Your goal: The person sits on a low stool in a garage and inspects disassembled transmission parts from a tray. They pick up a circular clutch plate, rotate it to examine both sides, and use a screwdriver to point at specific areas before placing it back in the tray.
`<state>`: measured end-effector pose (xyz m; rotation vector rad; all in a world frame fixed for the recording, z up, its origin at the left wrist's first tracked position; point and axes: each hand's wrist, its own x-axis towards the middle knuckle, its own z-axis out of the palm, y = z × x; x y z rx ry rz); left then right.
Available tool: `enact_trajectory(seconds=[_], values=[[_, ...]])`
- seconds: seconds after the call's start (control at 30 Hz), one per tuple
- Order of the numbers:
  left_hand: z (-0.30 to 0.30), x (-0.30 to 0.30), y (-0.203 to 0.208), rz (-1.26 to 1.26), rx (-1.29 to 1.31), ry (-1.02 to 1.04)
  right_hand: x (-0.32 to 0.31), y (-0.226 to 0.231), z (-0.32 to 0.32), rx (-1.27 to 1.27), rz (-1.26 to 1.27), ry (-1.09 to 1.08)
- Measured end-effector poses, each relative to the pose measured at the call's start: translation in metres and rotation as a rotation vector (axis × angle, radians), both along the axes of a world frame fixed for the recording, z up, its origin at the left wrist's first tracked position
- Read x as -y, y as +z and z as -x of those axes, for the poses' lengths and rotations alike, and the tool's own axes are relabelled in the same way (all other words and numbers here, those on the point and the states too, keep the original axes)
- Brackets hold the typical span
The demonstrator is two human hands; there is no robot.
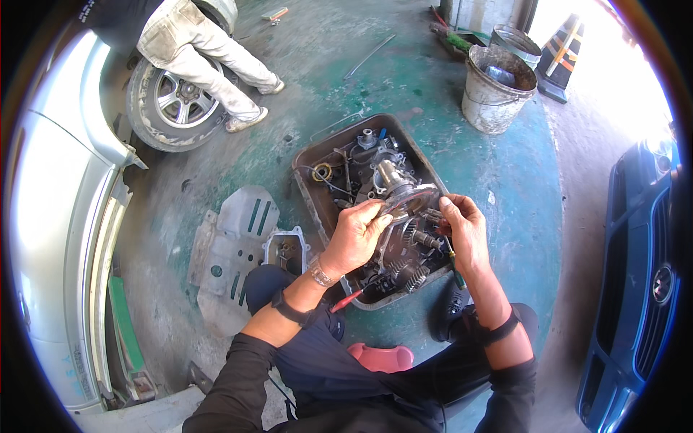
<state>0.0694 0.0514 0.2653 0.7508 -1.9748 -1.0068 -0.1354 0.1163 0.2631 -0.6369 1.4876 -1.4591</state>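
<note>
Above a dark rectangular tray full of greasy metal parts, I hold a round flanged metal part with a cylindrical neck. My left hand pinches the near left of its rim, thumb and fingers pressed together. The fingers of my right hand close on the rim's right side. Below lie toothed gears and a gear shaft. A screwdriver with a green handle rests at the tray's right edge, just under my right hand. A red-handled tool leans over the tray's near left edge.
Left of the tray lie a perforated metal plate and an open metal housing. A pink stool is between my legs. Dirty buckets and a traffic cone stand back right. A person stands beside a wheel; cars flank both sides.
</note>
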Motion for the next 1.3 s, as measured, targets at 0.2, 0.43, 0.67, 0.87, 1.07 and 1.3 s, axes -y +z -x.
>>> enact_trajectory(seconds=[0.2,0.43,0.67,0.87,1.07,1.3], values=[[0.006,-0.004,-0.001,0.093,0.011,0.049,-0.005,0.009,0.001,0.225,0.034,0.194],[0.009,-0.009,-0.004,0.184,0.103,0.041,-0.007,0.015,0.001,0.311,0.017,0.225],[0.009,-0.011,0.003,0.256,0.136,0.072,-0.008,0.013,0.003,0.376,0.006,0.230],[0.003,-0.006,-0.007,0.022,0.107,0.020,-0.006,0.013,0.001,0.336,-0.028,0.219],[-0.001,0.007,-0.026,-0.679,-0.228,0.041,-0.003,0.011,0.014,0.077,-0.042,0.102],[-0.014,0.018,-0.011,-0.842,-0.413,0.025,-0.005,0.003,0.013,-0.063,-0.038,0.193]])
